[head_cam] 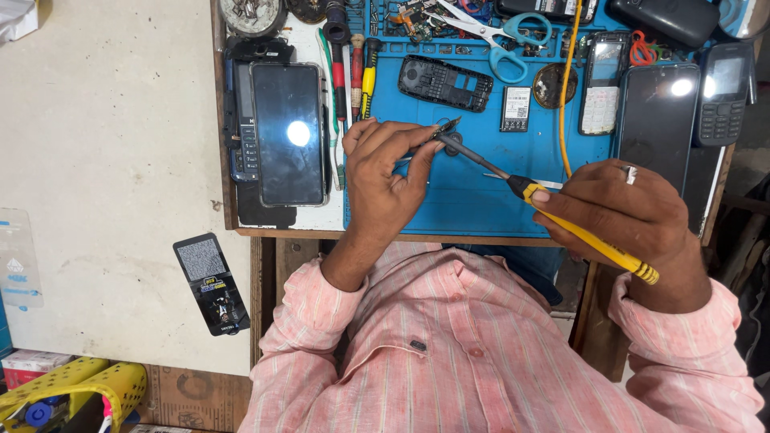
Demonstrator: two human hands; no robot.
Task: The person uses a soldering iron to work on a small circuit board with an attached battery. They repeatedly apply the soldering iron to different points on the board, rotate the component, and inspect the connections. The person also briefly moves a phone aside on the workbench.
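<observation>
Fingers of the left hand (383,172) pinch a small dark circuit part (446,128) and hold it just above the blue rubber repair mat (481,192) on the wooden worktop (401,236). The right hand (630,216), a ring on one finger, is closed around a yellow-handled screwdriver with a black collar (589,236); its thin metal shaft slants up to the left and its tip meets the held part.

On the mat beyond the hands lie a black keypad phone frame (446,82), a small battery with a white label (516,108), a round brownish disc (550,86) and a pair of scissors with teal handles (489,34). A yellow cable (565,96) runs down across the mat. Left of the mat a large dark smartphone (289,132) lies face up, with red and yellow screwdrivers (362,76) beside it. Several more phones (658,112) rest at the right edge.
</observation>
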